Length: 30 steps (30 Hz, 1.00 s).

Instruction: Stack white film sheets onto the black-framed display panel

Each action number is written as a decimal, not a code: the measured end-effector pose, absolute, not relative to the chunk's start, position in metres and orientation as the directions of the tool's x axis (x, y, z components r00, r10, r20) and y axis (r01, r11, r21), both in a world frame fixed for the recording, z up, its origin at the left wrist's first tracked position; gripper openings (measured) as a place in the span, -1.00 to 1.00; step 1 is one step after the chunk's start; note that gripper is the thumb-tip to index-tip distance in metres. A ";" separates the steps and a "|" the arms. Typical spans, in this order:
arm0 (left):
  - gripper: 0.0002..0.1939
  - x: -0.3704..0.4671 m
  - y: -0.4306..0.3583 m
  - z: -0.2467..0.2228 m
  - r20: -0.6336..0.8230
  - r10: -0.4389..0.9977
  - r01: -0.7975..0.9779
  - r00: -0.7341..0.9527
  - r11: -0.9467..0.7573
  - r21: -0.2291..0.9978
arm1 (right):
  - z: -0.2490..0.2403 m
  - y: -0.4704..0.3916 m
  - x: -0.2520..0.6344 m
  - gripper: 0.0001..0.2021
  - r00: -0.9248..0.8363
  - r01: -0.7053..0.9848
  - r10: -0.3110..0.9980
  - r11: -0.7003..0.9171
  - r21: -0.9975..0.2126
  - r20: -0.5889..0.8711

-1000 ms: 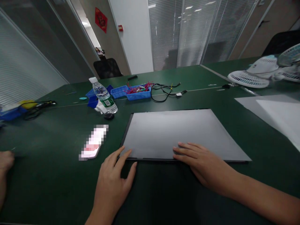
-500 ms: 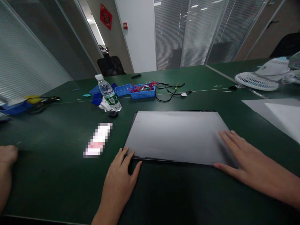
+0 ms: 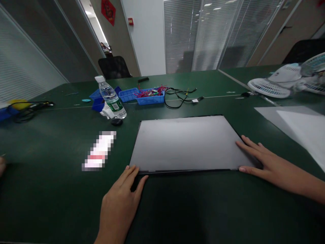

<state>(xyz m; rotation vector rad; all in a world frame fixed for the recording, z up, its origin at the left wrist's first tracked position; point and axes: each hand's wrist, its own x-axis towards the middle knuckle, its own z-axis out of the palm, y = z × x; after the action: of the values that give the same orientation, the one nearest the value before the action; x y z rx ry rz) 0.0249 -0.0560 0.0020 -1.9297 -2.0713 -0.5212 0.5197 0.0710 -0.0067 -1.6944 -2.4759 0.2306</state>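
Note:
A flat grey-white rectangular panel with a thin dark frame (image 3: 182, 144) lies on the green table in front of me. My left hand (image 3: 121, 195) rests at its near left corner, fingertips on the edge and thumb apart on the table side. At the right end, my right hand (image 3: 261, 161) has its fingers spread over the side edge, with the thumb at the near right corner. Both hands are open and neither wraps around the panel.
Left of the panel lie a pixelated bright phone-like rectangle (image 3: 99, 151), a black mouse-like object (image 3: 116, 122) and a water bottle (image 3: 111, 98). Behind are a blue tray of red wires (image 3: 151, 98) and black cables (image 3: 175, 101). White sheets (image 3: 302, 125) and white fans (image 3: 271, 88) stand right. Another person's hand (image 3: 2, 165) shows far left.
The panel has turned slightly, its right side now farther back. My right hand has shifted to its side edge. The other person's hand has mostly left view, and the camera view has shifted slightly.

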 end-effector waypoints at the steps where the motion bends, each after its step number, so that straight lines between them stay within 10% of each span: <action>1: -0.54 0.026 -0.056 0.002 0.435 0.899 0.997 -0.058 0.030 0.072 | -0.007 0.075 0.520 -0.13 -0.374 0.907 0.927 0.371 -0.196 0.026; 30: -0.68 0.003 -0.048 -0.004 0.346 0.922 0.980 -0.175 0.131 0.148 | -0.010 0.076 0.513 -0.22 -0.332 0.935 0.942 0.335 -0.120 0.049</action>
<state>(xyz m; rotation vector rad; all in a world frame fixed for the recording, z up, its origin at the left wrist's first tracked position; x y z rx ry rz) 0.0032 -0.0475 -0.0037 -1.8975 -2.2271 -0.5120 0.5133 0.0760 -0.0095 -1.7478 -2.4759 0.1064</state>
